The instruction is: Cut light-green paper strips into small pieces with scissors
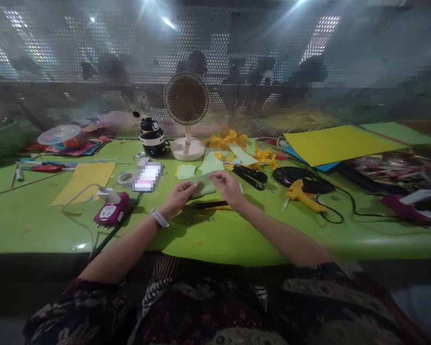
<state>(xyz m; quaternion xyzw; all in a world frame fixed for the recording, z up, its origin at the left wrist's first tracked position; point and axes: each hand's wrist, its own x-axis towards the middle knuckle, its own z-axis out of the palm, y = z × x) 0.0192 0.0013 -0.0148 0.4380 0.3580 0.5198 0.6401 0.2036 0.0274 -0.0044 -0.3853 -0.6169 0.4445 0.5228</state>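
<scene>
A small piece of pale green paper [204, 186] is held up between both hands above the table. My left hand [179, 195] pinches its left side, thumb on top. At its upper right edge, my right hand [229, 188] grips with the fingertips closed. Just below lies a dark, slim tool with yellow on it [217, 206], partly hidden by the hands. More light green paper pieces [186, 171] lie behind the left hand. A black stapler [250, 176] rests to the right of the right hand, near orange crumpled paper shapes [230, 140].
A yellow glue gun [305, 196] with its cord lies at right. Left are a purple power socket [112, 210], a phone [148, 176], a tape roll [125, 178] and an orange-yellow sheet [88, 182]. A fan [187, 100] and dark jug [153, 138] stand behind; yellow card [341, 146] lies back right.
</scene>
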